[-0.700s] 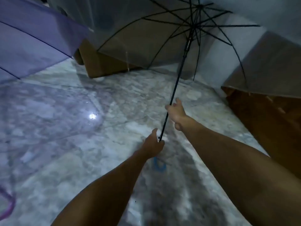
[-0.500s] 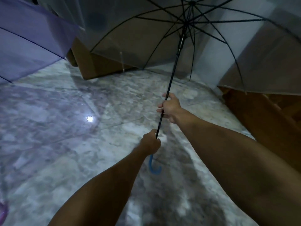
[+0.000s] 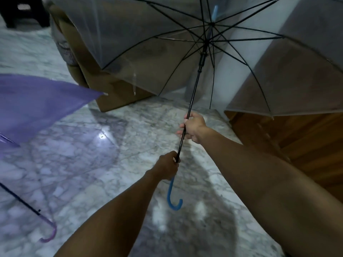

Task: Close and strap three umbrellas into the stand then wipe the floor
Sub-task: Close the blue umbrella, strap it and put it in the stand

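Purple umbrella (image 3: 37,102) open on marble floor (image 3: 78,145) at left, near feet: trip risk. Left hand (image 3: 167,166) fingers clenched round blue-handled clear umbrella (image 3: 148,43) at shaft base; right hand (image 3: 193,127) grasping shaft higher. Canopy open, close to cardboard box (image 3: 111,93): ribs may snag; runner may pinch fingers.

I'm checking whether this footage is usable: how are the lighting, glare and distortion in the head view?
Head view: dim and bluish overall; one bright glare spot on the marble floor; both forearms cast soft shadows there; wide-angle bending stretches the forearms at the frame edges; the clear umbrella canopy hazes the cardboard box behind it; both hands and the shaft stay fairly sharp.
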